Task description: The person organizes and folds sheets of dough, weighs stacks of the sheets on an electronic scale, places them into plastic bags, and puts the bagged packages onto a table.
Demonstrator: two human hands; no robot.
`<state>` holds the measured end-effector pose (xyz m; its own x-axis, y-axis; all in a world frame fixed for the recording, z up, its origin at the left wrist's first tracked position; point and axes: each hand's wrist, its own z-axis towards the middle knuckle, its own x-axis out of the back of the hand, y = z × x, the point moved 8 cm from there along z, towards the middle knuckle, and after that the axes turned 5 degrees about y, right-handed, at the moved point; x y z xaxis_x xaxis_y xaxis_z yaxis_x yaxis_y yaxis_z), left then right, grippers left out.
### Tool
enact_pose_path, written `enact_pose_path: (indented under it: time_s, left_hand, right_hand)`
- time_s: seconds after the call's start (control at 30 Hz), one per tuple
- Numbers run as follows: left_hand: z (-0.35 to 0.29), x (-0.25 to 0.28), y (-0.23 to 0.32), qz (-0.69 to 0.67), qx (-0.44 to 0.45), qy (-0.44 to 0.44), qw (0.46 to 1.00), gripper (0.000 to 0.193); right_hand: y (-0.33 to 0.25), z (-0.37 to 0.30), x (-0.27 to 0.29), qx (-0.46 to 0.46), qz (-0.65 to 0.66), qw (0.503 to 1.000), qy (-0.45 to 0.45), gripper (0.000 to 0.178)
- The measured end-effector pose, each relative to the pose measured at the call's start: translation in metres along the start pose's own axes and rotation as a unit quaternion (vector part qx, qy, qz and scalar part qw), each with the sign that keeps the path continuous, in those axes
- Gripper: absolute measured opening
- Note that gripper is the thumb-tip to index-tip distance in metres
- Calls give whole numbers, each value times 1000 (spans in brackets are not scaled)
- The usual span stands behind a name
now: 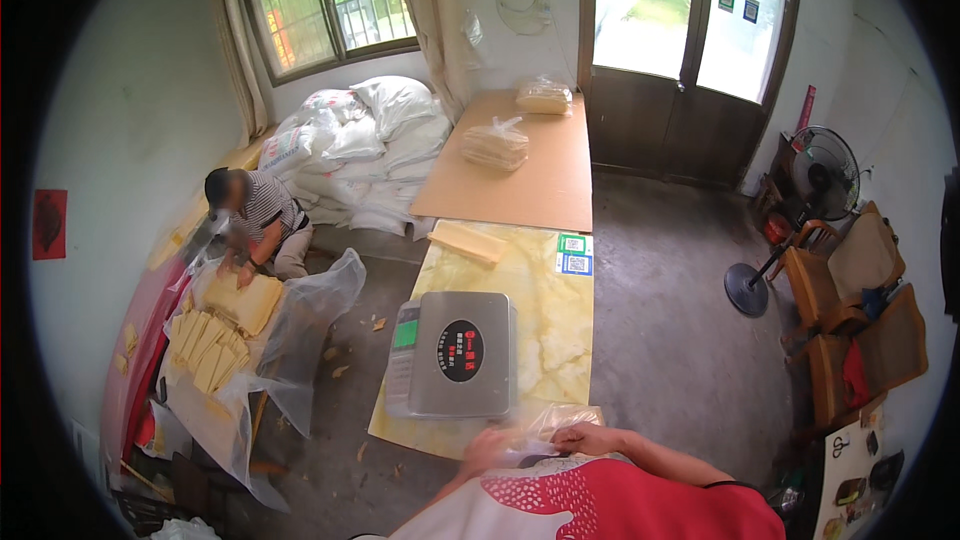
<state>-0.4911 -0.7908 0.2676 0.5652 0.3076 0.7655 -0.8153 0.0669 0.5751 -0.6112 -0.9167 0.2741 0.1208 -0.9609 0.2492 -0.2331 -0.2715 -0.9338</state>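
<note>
At the near edge of a yellow marbled table (pixel 545 330), my right hand (pixel 586 438) is closed, its fingers gripping the gathered part of a clear plastic bag (pixel 565 420). Something tan shows through the bag's film. My left hand (pixel 487 448) is on the other side of the bag's mouth, smeared by motion, so its fingers cannot be made out. Just beyond my hands stands a weighing scale (pixel 485 355) with a flat steel platform and a display on its left side. A pale yellow block or stack (pixel 468 242) lies farther off on the table.
Behind the scale, a brown board (pixel 540 175) carries two clear bags of tan goods (pixel 495 147). To the left, a person (pixel 262 215) handles yellow sheets (pixel 245 300) on a plastic-lined surface. White sacks (pixel 375 145) are piled under the window; a fan (pixel 745 288) and wooden chairs (pixel 830 275) stand right.
</note>
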Motion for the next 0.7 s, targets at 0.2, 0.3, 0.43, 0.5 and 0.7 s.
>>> enact_pose_path:
  time_s: [0.2,0.3,0.43,0.5,0.7]
  left_hand:
    - [-44,-38,-85,-137,127,103,977,41]
    - [-14,11,-54,-164,175,91,966,36]
    - [12,-3,-56,-287,270,-15,919,22]
    - [14,-51,-52,-509,351,-89,781,27]
    - [-3,-120,-84,-650,362,-53,666,31]
  right_hand:
    - [53,7,21,9,-174,980,98,24]
    - [25,8,26,-38,-148,980,129,26]
    - [-50,23,12,4,-85,993,88,24]
    - [-101,23,8,25,54,984,166,19]
    - [-68,31,6,-79,196,959,189,22]
